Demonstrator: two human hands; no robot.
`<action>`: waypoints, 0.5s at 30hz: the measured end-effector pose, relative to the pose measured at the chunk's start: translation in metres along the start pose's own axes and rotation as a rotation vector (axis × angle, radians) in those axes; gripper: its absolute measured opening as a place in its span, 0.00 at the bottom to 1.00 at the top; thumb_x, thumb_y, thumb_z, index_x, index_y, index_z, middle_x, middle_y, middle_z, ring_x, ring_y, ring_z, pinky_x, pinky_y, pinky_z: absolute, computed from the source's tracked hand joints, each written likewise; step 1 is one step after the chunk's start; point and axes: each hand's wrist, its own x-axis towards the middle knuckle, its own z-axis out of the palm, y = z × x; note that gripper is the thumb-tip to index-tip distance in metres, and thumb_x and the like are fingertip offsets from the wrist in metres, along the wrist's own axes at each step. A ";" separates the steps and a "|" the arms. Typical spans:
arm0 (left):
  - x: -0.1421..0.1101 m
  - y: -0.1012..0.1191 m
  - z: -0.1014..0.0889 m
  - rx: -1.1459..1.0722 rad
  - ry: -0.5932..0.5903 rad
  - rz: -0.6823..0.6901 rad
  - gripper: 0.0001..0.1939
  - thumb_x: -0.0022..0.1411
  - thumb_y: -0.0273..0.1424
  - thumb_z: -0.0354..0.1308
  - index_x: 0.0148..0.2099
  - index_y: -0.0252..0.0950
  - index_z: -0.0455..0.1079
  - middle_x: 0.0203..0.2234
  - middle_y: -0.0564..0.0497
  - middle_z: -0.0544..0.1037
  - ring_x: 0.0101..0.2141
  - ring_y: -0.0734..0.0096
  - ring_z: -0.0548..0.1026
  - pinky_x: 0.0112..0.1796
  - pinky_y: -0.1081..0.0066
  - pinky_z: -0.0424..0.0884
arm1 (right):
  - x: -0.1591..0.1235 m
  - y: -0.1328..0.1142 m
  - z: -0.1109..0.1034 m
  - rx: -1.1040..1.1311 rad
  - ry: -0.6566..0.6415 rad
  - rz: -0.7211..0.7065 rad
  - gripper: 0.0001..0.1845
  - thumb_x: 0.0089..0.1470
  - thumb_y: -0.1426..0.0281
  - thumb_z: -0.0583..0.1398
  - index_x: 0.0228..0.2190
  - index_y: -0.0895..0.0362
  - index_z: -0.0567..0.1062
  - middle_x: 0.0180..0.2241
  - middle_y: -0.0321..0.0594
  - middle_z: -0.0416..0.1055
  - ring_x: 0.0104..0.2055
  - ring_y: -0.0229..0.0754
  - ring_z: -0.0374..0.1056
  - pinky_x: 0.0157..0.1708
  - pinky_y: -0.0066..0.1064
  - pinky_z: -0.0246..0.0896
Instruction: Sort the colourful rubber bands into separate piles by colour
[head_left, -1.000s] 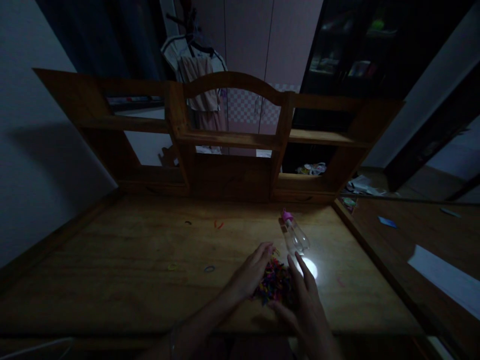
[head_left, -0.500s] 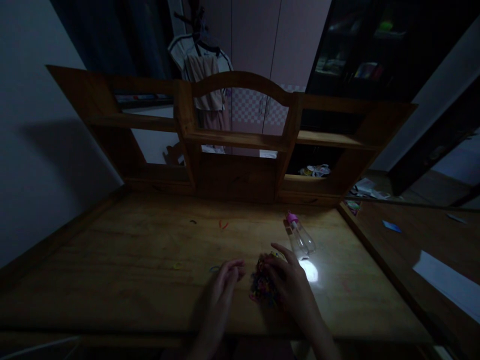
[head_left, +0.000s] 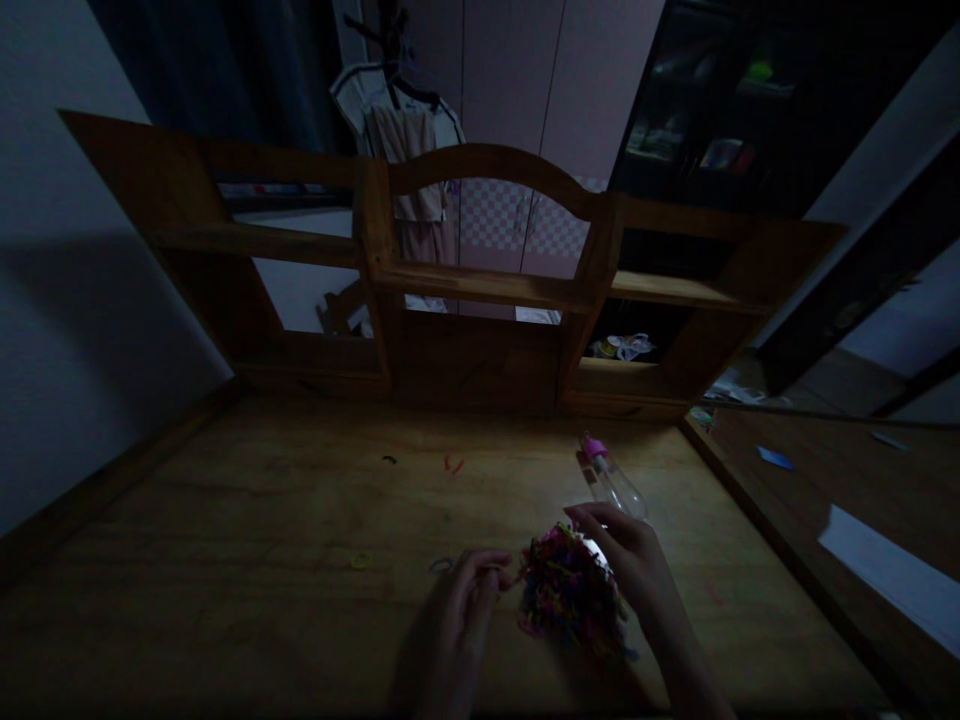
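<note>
A heap of small multicoloured rubber bands [head_left: 566, 590] lies on the wooden desk between my two hands. My left hand [head_left: 474, 605] is at the heap's left edge, its thumb and fingers pinched on a thin reddish band. Over the upper right side of the heap is my right hand [head_left: 630, 550], fingers drawn together; the dim light hides what is at their tips. Behind it a clear bottle with a pink cap [head_left: 595, 449] lies on its side, its lower end partly covered by that hand. Left of the heap lie a pale grey band [head_left: 440, 565] and a yellow band [head_left: 360, 562].
Farther back on the desk [head_left: 300, 500] are red bands [head_left: 454, 465] and a small black band [head_left: 389, 459]. A wooden shelf unit [head_left: 480, 285] stands along the back edge. To the right, a lower surface carries white paper [head_left: 892, 570] and a blue card [head_left: 775, 458].
My right hand has lifted off the heap and moved right, uncovering more bands. My left hand has come closer to the heap and now pinches a reddish band. The view has shifted slightly.
</note>
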 end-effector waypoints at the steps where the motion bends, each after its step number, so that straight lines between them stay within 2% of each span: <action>1: 0.000 0.001 0.000 0.007 0.007 0.002 0.18 0.66 0.45 0.49 0.46 0.39 0.72 0.39 0.48 0.78 0.41 0.62 0.75 0.44 0.68 0.69 | 0.006 -0.002 0.002 -0.034 -0.006 -0.019 0.16 0.57 0.58 0.60 0.35 0.57 0.81 0.35 0.42 0.77 0.37 0.46 0.72 0.35 0.31 0.66; 5: -0.001 0.005 -0.001 -0.004 -0.002 0.026 0.17 0.66 0.44 0.49 0.45 0.39 0.72 0.38 0.47 0.78 0.40 0.63 0.76 0.43 0.69 0.69 | 0.027 -0.010 0.018 -0.228 -0.022 -0.125 0.18 0.61 0.59 0.57 0.35 0.58 0.80 0.34 0.43 0.77 0.35 0.45 0.73 0.34 0.31 0.67; 8: 0.000 0.007 -0.001 0.001 -0.019 0.049 0.17 0.67 0.42 0.48 0.46 0.39 0.71 0.38 0.47 0.77 0.39 0.64 0.76 0.42 0.70 0.70 | 0.035 -0.014 0.035 -0.342 0.009 -0.184 0.16 0.62 0.60 0.57 0.39 0.59 0.78 0.39 0.43 0.75 0.36 0.43 0.72 0.35 0.32 0.68; 12: 0.000 0.008 -0.002 0.005 -0.017 0.087 0.16 0.68 0.41 0.47 0.46 0.38 0.71 0.38 0.46 0.76 0.39 0.65 0.75 0.42 0.69 0.69 | 0.038 -0.013 0.050 -0.362 0.032 -0.219 0.14 0.64 0.63 0.58 0.46 0.58 0.72 0.46 0.43 0.70 0.42 0.42 0.70 0.42 0.38 0.69; 15: 0.002 0.008 -0.002 -0.030 -0.038 0.120 0.17 0.68 0.41 0.47 0.45 0.37 0.72 0.36 0.46 0.76 0.37 0.64 0.74 0.40 0.70 0.69 | 0.037 -0.012 0.048 -0.372 0.052 -0.263 0.15 0.64 0.59 0.57 0.43 0.57 0.75 0.43 0.44 0.72 0.41 0.44 0.70 0.42 0.37 0.68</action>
